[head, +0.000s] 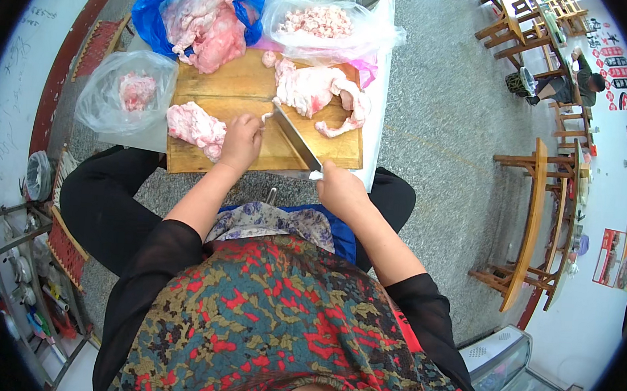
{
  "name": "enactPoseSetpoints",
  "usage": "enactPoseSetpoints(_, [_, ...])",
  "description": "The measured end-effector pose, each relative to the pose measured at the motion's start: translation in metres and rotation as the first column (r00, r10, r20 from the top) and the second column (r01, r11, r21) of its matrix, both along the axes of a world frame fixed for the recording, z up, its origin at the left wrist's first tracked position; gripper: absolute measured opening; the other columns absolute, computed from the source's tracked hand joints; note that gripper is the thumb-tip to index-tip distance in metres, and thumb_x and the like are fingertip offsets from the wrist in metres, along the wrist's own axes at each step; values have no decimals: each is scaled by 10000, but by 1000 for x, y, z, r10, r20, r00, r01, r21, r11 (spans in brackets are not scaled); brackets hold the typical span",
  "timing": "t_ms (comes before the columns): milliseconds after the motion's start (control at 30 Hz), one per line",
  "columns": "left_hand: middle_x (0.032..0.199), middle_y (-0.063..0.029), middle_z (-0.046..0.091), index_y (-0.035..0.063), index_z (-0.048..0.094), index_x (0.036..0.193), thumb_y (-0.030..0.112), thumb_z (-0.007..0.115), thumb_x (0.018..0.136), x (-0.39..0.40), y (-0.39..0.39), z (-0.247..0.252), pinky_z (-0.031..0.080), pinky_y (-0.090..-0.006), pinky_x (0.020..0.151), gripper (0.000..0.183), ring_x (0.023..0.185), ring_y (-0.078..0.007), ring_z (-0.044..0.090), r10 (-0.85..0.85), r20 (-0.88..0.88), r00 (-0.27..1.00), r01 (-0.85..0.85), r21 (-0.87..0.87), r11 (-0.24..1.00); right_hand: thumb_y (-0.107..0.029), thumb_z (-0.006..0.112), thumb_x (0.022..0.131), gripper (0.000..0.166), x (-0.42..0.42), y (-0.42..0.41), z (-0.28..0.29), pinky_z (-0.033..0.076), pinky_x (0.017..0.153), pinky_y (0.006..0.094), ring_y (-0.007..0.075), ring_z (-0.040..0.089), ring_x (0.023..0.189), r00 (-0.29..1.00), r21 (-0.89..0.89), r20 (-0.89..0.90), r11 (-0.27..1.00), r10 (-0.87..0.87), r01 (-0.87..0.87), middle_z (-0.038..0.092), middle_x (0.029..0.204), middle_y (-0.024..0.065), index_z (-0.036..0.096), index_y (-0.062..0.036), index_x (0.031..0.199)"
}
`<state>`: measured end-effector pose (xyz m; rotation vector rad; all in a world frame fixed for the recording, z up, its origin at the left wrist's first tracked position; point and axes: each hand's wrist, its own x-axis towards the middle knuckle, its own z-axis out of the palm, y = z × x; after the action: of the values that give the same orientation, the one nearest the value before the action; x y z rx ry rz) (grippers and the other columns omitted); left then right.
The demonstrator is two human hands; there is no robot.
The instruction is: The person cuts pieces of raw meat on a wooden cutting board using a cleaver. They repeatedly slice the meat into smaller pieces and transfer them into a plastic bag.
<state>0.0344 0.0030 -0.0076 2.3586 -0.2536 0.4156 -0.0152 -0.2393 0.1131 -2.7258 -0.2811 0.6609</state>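
Note:
My right hand (342, 189) grips the handle of a cleaver (297, 140), its blade pointing up and left over the wooden cutting board (217, 88). Beside the blade tip, my left hand (243, 139) has its fingertips at a thin white strip of fat (265, 117); whether they pinch it is unclear. A lump of raw fatty meat (195, 127) lies left of that hand, partly covered by it. At the board's right lies a larger slab of pale fat (310, 89) with a curled strip. A small round piece (269, 59) sits at the far edge.
A blue plastic bag (146, 15) holds large pieces of fatty meat. A clear bag (94, 98) at the left holds more meat; another clear bag (379, 36) holds diced fat. Wooden benches (532, 227) stand at the right, where a person (585, 86) sits farther off.

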Motion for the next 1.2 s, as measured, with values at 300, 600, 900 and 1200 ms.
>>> enactPoseSetpoints(300, [1005, -126, 656, 38, 662, 929, -30, 639, 773, -7, 3, 0, 500, -414, 802, 172, 933, -353, 603, -6, -14, 1000, 6, 4, 1000, -155, 605, 841, 205, -8, 16, 2, 522, 671, 521, 427, 665, 740, 994, -20, 65, 996, 93, -92, 661, 758, 251, 513, 0, 938])
enactPoseSetpoints(600, [991, -123, 641, 27, 653, 910, -20, 639, 742, -20, -10, 12, 500, -410, 808, 175, 939, -341, 587, -110, 23, 994, 110, 10, 994, -141, 592, 847, 163, 28, 48, -19, 525, 694, 513, 416, 673, 785, 996, 26, 44, 997, 78, -79, 678, 809, 236, 541, -6, 925])
enactPoseSetpoints(900, [960, -125, 654, 44, 650, 909, -15, 608, 796, 7, -2, 7, 491, -432, 784, 134, 912, -349, 593, 82, -25, 996, -84, -99, 992, -158, 598, 851, 176, 32, 23, -2, 513, 695, 539, 449, 650, 747, 992, 36, 128, 999, 16, -21, 651, 759, 256, 514, -13, 906])
enactPoseSetpoints(1200, [923, -102, 668, 63, 685, 883, -22, 594, 740, 11, 3, 4, 506, -412, 796, 190, 912, -331, 604, 55, 29, 998, -55, 14, 998, -140, 589, 854, 170, 20, 21, 15, 530, 689, 513, 420, 673, 743, 993, -103, -34, 988, 109, -112, 674, 763, 223, 535, -14, 956])
